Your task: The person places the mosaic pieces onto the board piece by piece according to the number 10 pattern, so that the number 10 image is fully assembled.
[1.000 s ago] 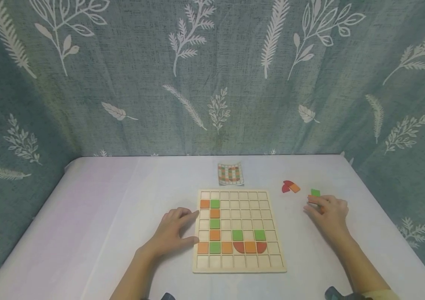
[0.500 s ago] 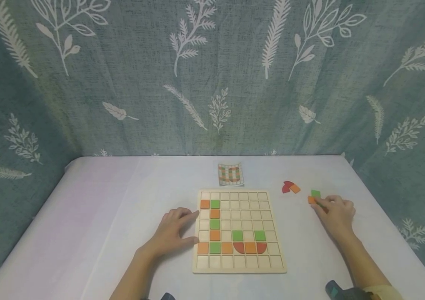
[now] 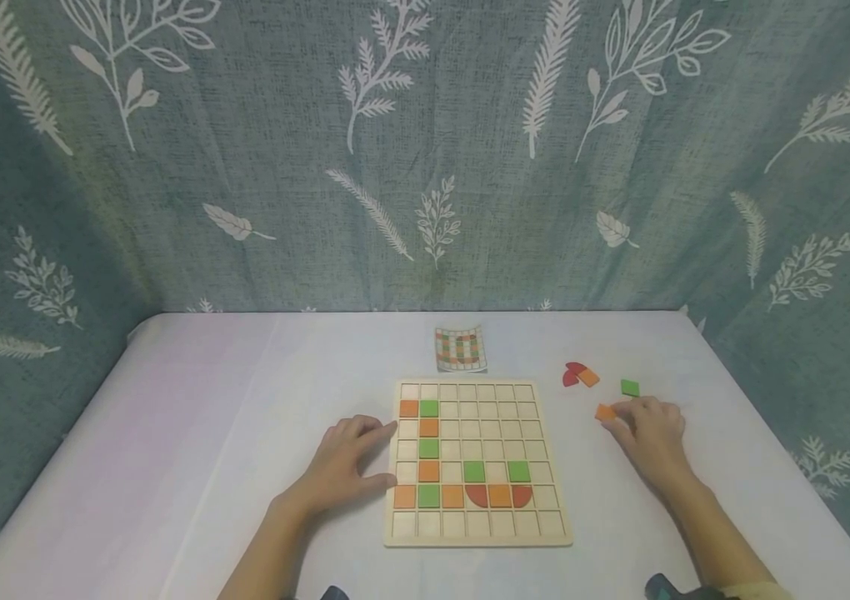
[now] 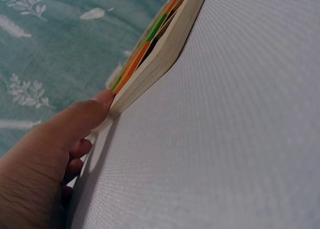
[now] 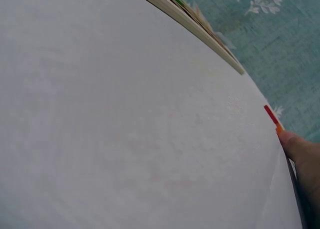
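My right hand [image 3: 648,437] pinches an orange square tile [image 3: 605,412] between thumb and fingertips, right of the board. The wooden grid board [image 3: 477,545] lies flat with orange and green square tiles and two red quarter-round tiles set in its cells. At the board's left edge, my left hand [image 3: 346,467] rests with thumb and index finger spread apart, tips touching the rim. In the left wrist view, the thumb [image 4: 82,116] lies against the board's corner. The right wrist view shows the right thumb [image 5: 295,144] by the orange tile [image 5: 279,129].
Beyond the right hand lies a green tile [image 3: 630,387]. Red pieces [image 3: 571,377] and another orange tile [image 3: 588,377] form a small cluster to its left. A printed pattern card [image 3: 461,348] lies behind the board. A leaf-patterned curtain [image 3: 425,167] surrounds the white table [image 3: 245,375].
My right hand has taken the orange tile from beside the green tile and moved it left and nearer. The green tile is now uncovered. The left hand has stayed at the board's edge.
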{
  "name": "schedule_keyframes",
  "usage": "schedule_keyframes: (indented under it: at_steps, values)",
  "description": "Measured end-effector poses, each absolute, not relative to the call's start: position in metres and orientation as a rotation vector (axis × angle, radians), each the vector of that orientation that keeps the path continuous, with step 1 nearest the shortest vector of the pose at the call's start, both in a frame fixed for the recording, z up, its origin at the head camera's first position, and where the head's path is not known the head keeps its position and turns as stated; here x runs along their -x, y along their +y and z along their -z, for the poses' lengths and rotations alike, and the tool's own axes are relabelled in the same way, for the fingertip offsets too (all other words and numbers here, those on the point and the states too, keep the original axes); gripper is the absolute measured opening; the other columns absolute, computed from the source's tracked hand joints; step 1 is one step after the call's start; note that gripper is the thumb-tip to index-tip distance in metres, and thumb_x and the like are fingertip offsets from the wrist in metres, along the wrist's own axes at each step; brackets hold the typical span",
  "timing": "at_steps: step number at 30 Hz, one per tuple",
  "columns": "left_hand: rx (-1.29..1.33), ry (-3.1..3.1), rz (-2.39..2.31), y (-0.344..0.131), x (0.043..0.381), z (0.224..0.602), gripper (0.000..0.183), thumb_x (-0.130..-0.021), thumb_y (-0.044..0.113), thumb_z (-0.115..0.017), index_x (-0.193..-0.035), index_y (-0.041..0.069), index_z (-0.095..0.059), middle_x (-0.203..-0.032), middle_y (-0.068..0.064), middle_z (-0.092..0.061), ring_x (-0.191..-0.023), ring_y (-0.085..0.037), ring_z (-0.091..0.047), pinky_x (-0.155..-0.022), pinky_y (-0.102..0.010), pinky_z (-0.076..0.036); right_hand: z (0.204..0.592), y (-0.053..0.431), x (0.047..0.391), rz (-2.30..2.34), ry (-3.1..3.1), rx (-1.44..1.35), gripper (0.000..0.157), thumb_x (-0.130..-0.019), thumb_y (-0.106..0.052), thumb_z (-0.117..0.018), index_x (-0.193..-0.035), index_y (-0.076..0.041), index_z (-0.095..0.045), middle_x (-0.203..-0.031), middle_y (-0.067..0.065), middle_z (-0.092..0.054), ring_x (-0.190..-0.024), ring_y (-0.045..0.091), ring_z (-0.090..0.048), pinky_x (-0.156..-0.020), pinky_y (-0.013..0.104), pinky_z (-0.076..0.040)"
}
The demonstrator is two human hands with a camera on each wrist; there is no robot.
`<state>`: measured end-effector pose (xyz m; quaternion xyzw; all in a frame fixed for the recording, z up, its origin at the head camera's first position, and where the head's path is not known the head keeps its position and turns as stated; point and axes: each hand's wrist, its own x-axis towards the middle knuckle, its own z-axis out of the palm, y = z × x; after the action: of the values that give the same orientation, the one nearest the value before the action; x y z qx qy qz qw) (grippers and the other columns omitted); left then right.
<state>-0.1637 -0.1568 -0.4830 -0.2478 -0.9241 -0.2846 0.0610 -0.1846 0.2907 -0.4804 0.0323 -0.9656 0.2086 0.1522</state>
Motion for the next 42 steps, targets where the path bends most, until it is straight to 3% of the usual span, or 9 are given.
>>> schedule_keyframes:
  at_steps: [42]
  values:
    - [0.735, -2.831, 0.859, -0.156, 0.166, 0.485, 0.068, -0.074, 0.045, -0.071, -0.133, 0.015, -0.056, -0.115, 0.001, -0.052, -0.108, -0.018, -0.044, -0.092, -0.042, -0.034, 0.469, 0.182, 0.163, -0.803, -2.679, -0.532, 0.023, -0.077, -0.024, -0.075, -0.094, -0.01, -0.066, -0.096, 0.002, -0.058, -0.096, 0.022, -0.043, -0.085, 0.042, -0.026]
